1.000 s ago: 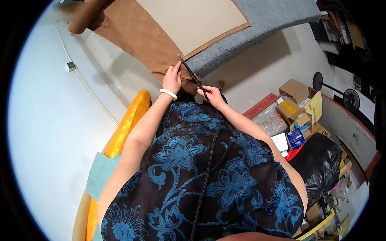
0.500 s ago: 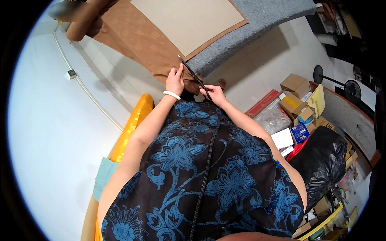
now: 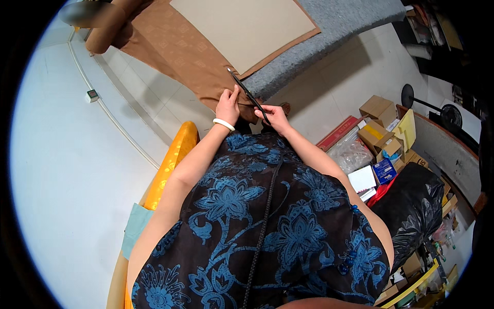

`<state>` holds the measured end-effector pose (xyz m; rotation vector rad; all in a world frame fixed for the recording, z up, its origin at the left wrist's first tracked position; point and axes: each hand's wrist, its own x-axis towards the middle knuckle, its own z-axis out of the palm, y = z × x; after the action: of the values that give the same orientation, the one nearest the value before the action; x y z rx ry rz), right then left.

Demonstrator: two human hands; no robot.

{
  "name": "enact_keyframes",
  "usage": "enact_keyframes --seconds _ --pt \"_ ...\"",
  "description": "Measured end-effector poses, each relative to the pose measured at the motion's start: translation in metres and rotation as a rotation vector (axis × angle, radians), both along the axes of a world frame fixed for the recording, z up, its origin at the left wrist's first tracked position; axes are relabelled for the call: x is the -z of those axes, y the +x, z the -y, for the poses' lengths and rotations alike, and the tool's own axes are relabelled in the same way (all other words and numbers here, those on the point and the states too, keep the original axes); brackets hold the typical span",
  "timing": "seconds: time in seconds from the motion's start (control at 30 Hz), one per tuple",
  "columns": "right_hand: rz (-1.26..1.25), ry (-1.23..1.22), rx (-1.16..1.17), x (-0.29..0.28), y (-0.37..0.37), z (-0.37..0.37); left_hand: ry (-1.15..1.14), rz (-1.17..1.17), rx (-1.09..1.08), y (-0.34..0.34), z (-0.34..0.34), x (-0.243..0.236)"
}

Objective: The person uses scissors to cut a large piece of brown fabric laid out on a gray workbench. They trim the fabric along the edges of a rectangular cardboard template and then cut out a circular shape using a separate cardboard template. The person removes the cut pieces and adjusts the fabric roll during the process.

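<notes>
Brown patterned fabric [image 3: 177, 56] lies over the table, and its near end hangs off the edge toward me. A pale beige rectangular sheet [image 3: 247, 31] rests flat on top of it. My left hand [image 3: 227, 108], with a white bangle at the wrist, is closed on the fabric's near part; its thumb points up and some fingertips are hidden. My right hand [image 3: 275, 118] grips the handle end of long black scissors [image 3: 248, 93]. Their light tip lies over the fabric, beside the sheet's near corner. I cannot tell whether the blades are apart.
A grey felt-covered table [image 3: 350, 18] extends to the far right. A fabric roll [image 3: 108, 36] sits at the far left. Beside my left arm stands a golden-yellow fabric roll [image 3: 172, 162]. Cardboard boxes [image 3: 378, 109] and a black plastic bag [image 3: 411, 216] crowd the right side.
Both hands and the scissors keep nearly the same pose. My left hand has shifted slightly right and toward me, its thumb now a little lower along the scissors. The fabric has barely moved.
</notes>
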<state>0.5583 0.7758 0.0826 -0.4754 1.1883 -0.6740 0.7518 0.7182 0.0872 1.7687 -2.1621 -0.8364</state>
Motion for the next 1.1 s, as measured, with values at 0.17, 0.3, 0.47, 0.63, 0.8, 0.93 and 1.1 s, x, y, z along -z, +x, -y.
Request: enact_keyframes --seconds 0.17,0.3,0.47,0.63,0.8,0.93,1.1 --pt "0.012 0.037 -0.023 -0.006 -0.009 -0.001 -0.023 -0.037 -0.007 0.0 -0.002 0.002" --pt "0.025 0.036 -0.031 -0.002 -0.008 0.002 -0.063 -0.077 -0.015 -0.003 -0.006 0.002" --pt "0.069 0.049 -0.014 0.004 -0.003 0.003 -0.065 -0.088 -0.007 -0.003 -0.009 0.003" --pt "0.06 0.034 0.006 0.005 -0.001 0.002 -0.089 -0.092 -0.019 -0.006 -0.012 0.003" --pt "0.048 0.02 0.001 0.002 0.001 0.01 -0.069 -0.076 0.004 -0.006 -0.011 0.003" --pt "0.061 0.02 -0.003 -0.003 0.003 0.019 -0.058 -0.048 0.024 -0.007 -0.012 0.0" --pt "0.06 0.011 -0.003 -0.016 0.014 0.037 -0.053 -0.074 0.013 -0.005 -0.01 0.0"
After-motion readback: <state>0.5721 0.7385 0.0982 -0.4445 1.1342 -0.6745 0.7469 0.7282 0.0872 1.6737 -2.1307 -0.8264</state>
